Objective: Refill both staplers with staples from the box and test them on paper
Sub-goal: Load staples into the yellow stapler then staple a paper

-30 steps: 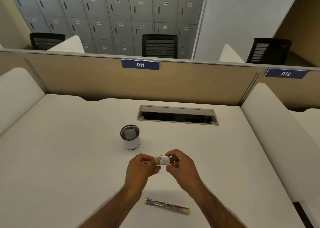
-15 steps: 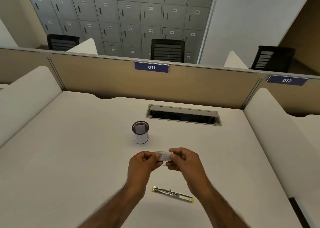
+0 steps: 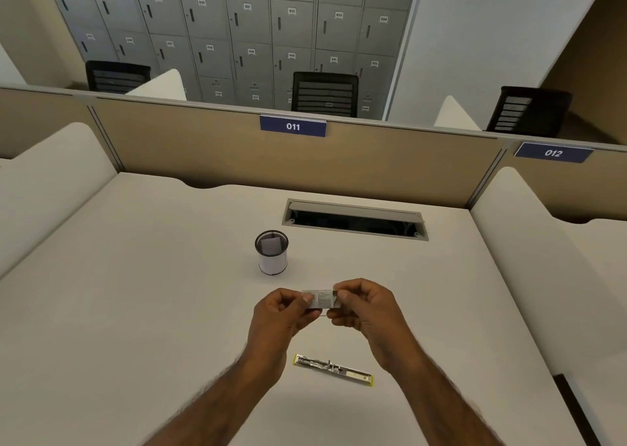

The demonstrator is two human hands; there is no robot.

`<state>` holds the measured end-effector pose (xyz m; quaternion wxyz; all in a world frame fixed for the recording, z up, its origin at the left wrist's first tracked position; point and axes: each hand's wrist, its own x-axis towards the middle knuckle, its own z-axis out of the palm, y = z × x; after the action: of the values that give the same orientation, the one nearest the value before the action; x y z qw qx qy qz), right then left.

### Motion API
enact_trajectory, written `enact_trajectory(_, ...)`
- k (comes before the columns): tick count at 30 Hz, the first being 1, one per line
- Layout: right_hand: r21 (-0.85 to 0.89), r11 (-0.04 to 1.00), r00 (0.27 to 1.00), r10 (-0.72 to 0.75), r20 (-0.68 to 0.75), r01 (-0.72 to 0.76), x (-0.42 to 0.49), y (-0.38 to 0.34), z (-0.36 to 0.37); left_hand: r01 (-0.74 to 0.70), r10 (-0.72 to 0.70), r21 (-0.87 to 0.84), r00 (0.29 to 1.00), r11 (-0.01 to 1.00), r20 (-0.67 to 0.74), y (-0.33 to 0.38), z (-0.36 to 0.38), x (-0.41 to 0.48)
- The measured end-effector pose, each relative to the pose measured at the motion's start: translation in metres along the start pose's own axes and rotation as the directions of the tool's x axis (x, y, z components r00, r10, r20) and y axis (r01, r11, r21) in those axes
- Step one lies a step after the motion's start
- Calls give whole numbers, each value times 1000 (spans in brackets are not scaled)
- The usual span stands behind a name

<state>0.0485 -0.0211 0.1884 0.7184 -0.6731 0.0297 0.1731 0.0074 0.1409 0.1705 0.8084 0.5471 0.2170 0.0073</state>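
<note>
A small white staple box (image 3: 322, 299) with printed labelling is held above the desk between both hands. My left hand (image 3: 283, 313) pinches its left end and my right hand (image 3: 364, 304) pinches its right end. Nearer to me, between my forearms, a stapler (image 3: 334, 370) lies flat and opened out on the white desk (image 3: 135, 310), showing its metal channel and yellow-green tips. A second stapler and paper sheets are not visible, apart from a white slip standing in the mesh cup (image 3: 272, 252).
A black mesh pen cup stands just beyond my hands. Behind it, an open cable hatch (image 3: 354, 220) is set into the desk. Beige partitions with signs 011 (image 3: 292, 126) and 012 enclose the desk; white side dividers flank it.
The view has shifted, so everything sits a little further right in the frame. My hands have kept the box between them, with small finger adjustments.
</note>
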Motion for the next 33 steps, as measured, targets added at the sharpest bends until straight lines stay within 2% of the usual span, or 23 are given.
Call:
enact_trajectory(4, 54, 999, 1000, -6, -25, 7, 0, -2, 0, 8, -8, -53, 1000, 999, 6, 4, -3, -2)
enact_trajectory(9, -3, 998, 993, -56, -106, 55, -3, 1, 4, -4, 4, -34, 1000, 999, 7, 7, -3, -5)
enact_trajectory(14, -275, 958, 959, -154, -237, 86, -4, 4, 9, 7, -8, -22, 1000, 1000, -29, 8, -3, -2)
enact_trajectory(18, -417, 905, 971, -171, -168, 87, -3, 4, 8, 8, -8, -17, 1000, 1000, -16, 11, -5, -2)
enact_trajectory(26, -323, 946, 974, -69, -214, -4, -5, -4, 9, -10, 9, 69, 1000, 998, 27, 15, -2, -4)
enact_trajectory(30, -277, 961, 960, -81, -266, 4, -4, -1, 12, -28, 26, 102, 999, 994, 21, 17, -1, -3)
enact_trajectory(33, -241, 970, 970, -63, -235, 4, -3, -1, 13, -34, 31, 119, 999, 992, 25, 18, 0, -2)
